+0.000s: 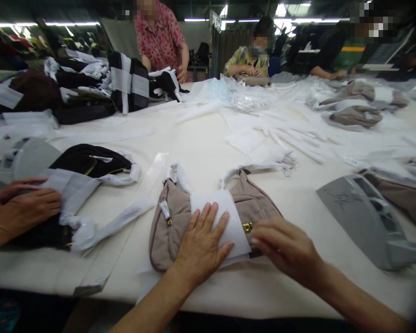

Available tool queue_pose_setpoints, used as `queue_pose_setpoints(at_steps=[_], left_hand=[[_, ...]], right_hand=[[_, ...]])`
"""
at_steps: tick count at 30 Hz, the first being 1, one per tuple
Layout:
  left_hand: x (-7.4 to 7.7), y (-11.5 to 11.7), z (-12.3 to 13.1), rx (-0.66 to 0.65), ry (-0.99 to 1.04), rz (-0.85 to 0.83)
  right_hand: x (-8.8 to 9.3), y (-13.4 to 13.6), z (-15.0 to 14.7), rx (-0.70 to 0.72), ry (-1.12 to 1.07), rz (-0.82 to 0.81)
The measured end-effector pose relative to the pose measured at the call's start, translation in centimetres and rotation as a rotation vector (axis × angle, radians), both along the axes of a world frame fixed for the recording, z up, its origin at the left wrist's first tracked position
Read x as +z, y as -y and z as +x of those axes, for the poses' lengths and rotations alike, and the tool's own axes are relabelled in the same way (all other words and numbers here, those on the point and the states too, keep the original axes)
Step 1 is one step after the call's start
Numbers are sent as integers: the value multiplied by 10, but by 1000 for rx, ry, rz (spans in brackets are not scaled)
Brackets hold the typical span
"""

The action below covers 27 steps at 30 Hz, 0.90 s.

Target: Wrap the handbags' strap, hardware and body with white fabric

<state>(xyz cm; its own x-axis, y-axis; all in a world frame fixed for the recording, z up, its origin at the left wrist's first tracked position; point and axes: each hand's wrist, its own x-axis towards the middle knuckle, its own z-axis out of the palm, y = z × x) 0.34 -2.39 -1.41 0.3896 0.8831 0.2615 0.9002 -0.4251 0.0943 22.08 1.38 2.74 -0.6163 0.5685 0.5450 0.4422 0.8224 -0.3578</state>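
A taupe corduroy handbag [166,212] lies flat in front of me, with gold zip pulls and a small gold ornament on its right half. Around its middle is a band of white paper [237,231]. My left hand [204,240] rests flat on that paper, fingers spread. Beside the bag's right half, my right hand [287,245] has its fingers curled together; it is somewhat blurred, and anything between the fingertips is hidden. White wrapping covers the bag's strap [180,178].
At left, a co-worker's hands [31,203] press white paper on a black bag [90,159]. A grey tape dispenser [360,217] stands at right. Wrapped black bags [130,83] are piled at back left, taupe bags [357,113] at back right. Other people stand across the table [201,143].
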Motion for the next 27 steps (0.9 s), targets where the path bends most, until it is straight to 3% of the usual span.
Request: queue_pose_setpoints(at_steps=[3,6,8,18,23,27], left_hand=[[1,2,-1,-29,-23,33],[4,3,-2,-120,-65,43],[6,4,-3,-186,-85,43],[8,8,0,-328,-103,51],[13,3,-5,-375,-127,-24],[13,1,-8,-401,-167,-43]], right_hand=[[-34,38,13,112,63,148],[-62,41,16,78,87,241],[-70,36,15,57,72,259],[-78,27,18,75,36,296],[-72,4,15,166,23,287],[-68,13,21,147,57,286]])
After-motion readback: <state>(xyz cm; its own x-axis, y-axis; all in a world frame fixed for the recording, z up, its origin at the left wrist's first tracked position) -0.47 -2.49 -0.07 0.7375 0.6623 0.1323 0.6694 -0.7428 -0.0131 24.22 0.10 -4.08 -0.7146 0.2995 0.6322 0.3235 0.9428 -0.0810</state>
